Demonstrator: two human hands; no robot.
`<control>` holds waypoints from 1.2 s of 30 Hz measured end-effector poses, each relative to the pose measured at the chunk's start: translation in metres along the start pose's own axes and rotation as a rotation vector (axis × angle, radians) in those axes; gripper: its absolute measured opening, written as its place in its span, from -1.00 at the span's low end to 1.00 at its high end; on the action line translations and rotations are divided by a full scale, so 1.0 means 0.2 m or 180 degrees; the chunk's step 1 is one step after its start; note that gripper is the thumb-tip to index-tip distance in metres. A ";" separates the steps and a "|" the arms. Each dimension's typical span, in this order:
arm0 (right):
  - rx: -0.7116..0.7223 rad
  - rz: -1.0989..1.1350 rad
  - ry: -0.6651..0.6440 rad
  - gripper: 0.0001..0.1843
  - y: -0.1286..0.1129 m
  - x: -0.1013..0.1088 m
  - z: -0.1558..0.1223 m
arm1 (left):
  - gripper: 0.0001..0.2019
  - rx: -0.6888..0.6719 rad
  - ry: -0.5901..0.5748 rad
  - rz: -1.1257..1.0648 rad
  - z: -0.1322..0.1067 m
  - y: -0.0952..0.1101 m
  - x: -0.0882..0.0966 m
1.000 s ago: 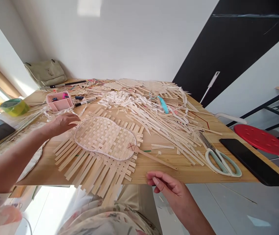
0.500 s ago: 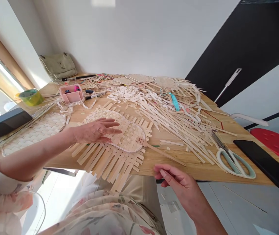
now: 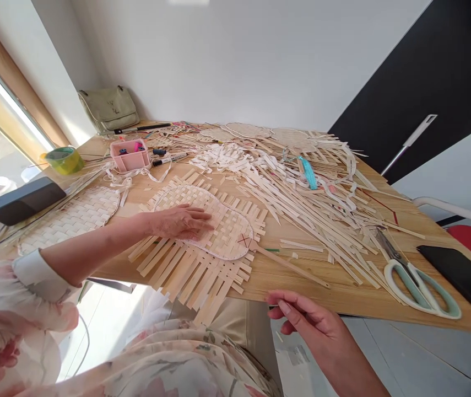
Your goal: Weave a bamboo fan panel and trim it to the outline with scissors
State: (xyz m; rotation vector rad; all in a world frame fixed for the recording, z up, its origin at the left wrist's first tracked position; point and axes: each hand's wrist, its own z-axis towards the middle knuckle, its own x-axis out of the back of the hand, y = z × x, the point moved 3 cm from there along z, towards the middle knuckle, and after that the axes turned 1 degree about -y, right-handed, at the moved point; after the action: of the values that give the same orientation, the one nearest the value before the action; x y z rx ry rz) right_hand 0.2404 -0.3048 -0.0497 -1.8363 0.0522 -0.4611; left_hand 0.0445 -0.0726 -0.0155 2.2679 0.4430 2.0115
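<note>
— Nearby, what are the hands doing?
— Right hand hangs loosely curled and empty just off the table edge. Left hand lies palm-down, gripping nothing, pressing the woven mat at mid-table, its strip ends untrimmed. Steadying, I'd judge; trimming would call for the scissors, well apart to the right.
— Containers?
— Farther back, a pink tray holds small coloured spools.

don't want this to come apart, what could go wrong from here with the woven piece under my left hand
1. The loose strip ends overhang the table edge; a lap or sleeve may snag them and drag the woven piece from under the left hand.
2. The right hand sits close below the thin stick and might knock it.
</note>
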 end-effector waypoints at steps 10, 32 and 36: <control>0.0165 -0.0341 0.0341 -0.65 -0.13 0.21 0.22 | -0.58 -0.0087 0.0198 0.0262 -0.02 -0.03 -0.04; -0.1161 -0.0037 -0.0213 -0.86 -0.34 0.16 0.53 | -0.59 -0.0042 0.0328 0.0449 -0.02 -0.04 -0.09; -0.0744 -0.0050 -0.0068 -0.88 -0.37 0.18 0.48 | -0.58 0.0002 0.0204 0.0421 -0.01 -0.05 -0.09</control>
State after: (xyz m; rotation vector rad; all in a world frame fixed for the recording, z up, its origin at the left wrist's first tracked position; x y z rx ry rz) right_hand 0.2908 -0.2042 0.0056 -2.0720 0.0799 -0.4616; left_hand 0.0385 -0.0680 -0.0357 2.2954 0.3054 2.1507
